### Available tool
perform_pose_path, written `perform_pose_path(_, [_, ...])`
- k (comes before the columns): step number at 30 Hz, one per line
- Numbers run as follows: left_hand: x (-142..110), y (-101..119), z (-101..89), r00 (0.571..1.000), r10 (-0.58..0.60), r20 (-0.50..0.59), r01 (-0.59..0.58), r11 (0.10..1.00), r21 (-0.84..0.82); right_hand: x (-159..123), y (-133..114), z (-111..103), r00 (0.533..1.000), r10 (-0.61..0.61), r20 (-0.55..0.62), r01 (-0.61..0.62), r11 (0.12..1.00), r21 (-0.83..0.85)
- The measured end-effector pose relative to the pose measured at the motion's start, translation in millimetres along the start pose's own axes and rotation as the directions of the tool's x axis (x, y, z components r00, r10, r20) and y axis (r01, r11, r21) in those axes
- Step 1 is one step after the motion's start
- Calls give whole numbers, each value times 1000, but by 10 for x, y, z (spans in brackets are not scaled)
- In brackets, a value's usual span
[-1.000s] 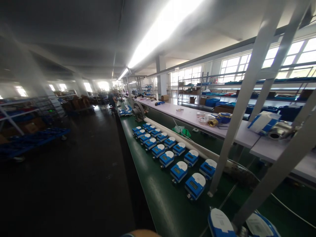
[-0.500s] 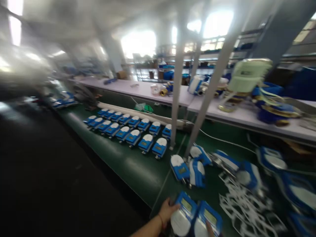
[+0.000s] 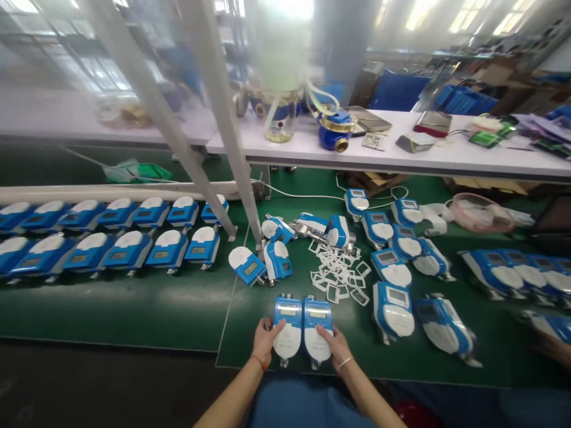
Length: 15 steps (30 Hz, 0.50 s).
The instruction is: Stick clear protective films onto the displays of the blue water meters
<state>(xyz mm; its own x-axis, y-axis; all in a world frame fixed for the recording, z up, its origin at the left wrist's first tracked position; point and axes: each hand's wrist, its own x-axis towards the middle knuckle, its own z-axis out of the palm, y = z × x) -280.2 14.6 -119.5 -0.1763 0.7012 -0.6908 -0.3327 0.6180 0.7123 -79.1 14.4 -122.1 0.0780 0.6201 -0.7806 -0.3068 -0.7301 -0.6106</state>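
At the bench's front edge, my left hand (image 3: 264, 341) grips a blue-and-white meter (image 3: 288, 340) by its left side, thumb over the casing. Beside it, my right hand (image 3: 338, 347) holds a second meter (image 3: 313, 343) by its right side. The two meters lie side by side, small display windows at the far end and white round covers toward me. Beyond them lies a loose heap of thin white frames (image 3: 336, 273). A few more meters (image 3: 279, 261) sit jumbled behind, to the left of the heap.
Rows of meters (image 3: 127, 252) stand on the green bench (image 3: 147, 312) at left. More meters (image 3: 393, 312) lie at right, near another person's hand (image 3: 555, 349). Two slanted posts (image 3: 227, 119) rise in front of a white shelf (image 3: 285, 156), which carries a brass-and-blue valve body (image 3: 335, 129).
My view has swung right and down, so both hands and the two meters now show near the middle. Both meters stay in my hands, now upright in view, and another person's hand appears at right.
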Motion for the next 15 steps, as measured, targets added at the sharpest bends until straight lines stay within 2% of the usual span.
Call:
perform_pose_path(5, [-3,-131,448,999,-7,32,7,1000,27,36,-163,-452,999,-7,-49,8,1000,6])
perform_pose_path(9, [-25,-205,653,1000,16,15,-17,998,65,81,-241,-636,997,-15,-70,12,999,-51])
perform_pose_path(12, [-48,-212,708,995,76,-61,-69,991,114,99,-262,-677,995,-46,-85,36,992,-119])
perform_pose_path(15, [1,-44,591,956,192,-222,-154,972,178,108,-282,-688,979,-136,-155,104,974,-199])
